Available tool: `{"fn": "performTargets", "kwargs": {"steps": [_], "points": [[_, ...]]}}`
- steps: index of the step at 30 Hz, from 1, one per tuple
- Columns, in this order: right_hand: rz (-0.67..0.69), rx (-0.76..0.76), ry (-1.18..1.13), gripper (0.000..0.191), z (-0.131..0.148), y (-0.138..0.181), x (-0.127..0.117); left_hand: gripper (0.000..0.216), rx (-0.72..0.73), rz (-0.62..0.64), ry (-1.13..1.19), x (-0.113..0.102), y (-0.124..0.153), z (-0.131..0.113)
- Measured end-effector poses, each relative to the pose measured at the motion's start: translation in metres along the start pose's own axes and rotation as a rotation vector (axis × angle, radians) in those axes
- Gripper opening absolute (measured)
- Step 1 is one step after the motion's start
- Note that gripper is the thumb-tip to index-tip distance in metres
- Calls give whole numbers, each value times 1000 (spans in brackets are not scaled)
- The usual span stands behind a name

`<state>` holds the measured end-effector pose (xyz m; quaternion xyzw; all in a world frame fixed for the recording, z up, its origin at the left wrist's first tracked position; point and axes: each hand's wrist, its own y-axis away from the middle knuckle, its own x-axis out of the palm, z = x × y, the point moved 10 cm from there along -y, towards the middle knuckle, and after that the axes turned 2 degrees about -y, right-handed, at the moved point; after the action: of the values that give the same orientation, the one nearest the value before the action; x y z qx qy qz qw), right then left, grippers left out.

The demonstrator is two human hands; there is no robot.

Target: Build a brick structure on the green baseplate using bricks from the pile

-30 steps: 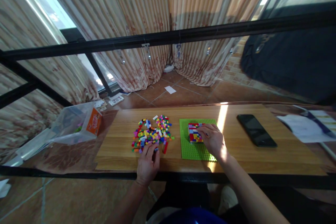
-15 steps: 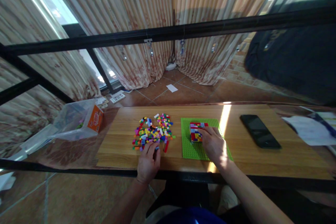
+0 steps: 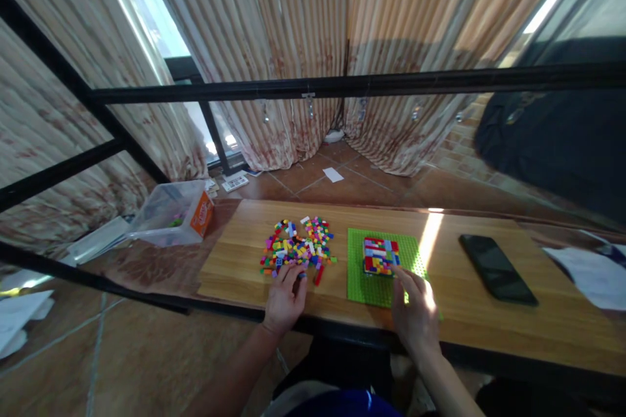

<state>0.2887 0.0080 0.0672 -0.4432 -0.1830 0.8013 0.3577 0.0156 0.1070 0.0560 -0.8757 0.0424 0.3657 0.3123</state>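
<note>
From the head camera, your left hand [image 3: 286, 300] curls at the pile's 6 o'clock, its fingertips hiding the nearest of the loose plastic bricks [image 3: 298, 244]; whether it grips one, you can't tell. Your right hand [image 3: 415, 313] reaches in from 5 o'clock to the brick build [image 3: 380, 256], fingertips by its near right corner. A gap shows between thumb and fingers, but contact and any small piece held can't be made out. That hand covers the near right corner of the green studded baseplate [image 3: 359, 290], on which the build sits toward 12 o'clock. Single bricks blur together, and your forearms are cut off below.

Beneath lies a wood-grain tabletop [image 3: 235, 273], crossed by a strip of sunlight. From the baseplate, the pile is at 9 o'clock and a black smartphone [image 3: 497, 269] at 3. Farther out, at 10, stands a clear plastic bin [image 3: 169, 215] with an orange label [image 3: 201, 212]. Toward 12, past a black metal rail [image 3: 317, 86], pleated curtains [image 3: 293, 26] hang above a brown tiled floor [image 3: 283, 184].
</note>
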Motion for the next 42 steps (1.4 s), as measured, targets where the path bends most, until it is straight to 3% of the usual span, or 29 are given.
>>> {"fn": "performTargets", "kwargs": {"steps": [6,13,16,19,23,31,42], "points": [[135,-64,-187,23,20,52,9,22,-93,-49,82,-13,-2,4],[270,-150,-148,30,38,63,41,25,-256,-108,-99,-36,-41,44],[282,-147,-104,32,37,63,47,36,-255,-3,-210,-29,-72,59],[245,-165,-91,33,37,66,45,45,-187,190,-293,-6,-102,67],[200,-176,-88,33,37,67,40,51,-129,302,-256,16,-124,74],[208,-175,-93,29,36,68,40,48,-146,318,-150,26,-128,80],[271,-56,-204,28,33,62,41,41,-251,180,194,-5,-120,74]]}}
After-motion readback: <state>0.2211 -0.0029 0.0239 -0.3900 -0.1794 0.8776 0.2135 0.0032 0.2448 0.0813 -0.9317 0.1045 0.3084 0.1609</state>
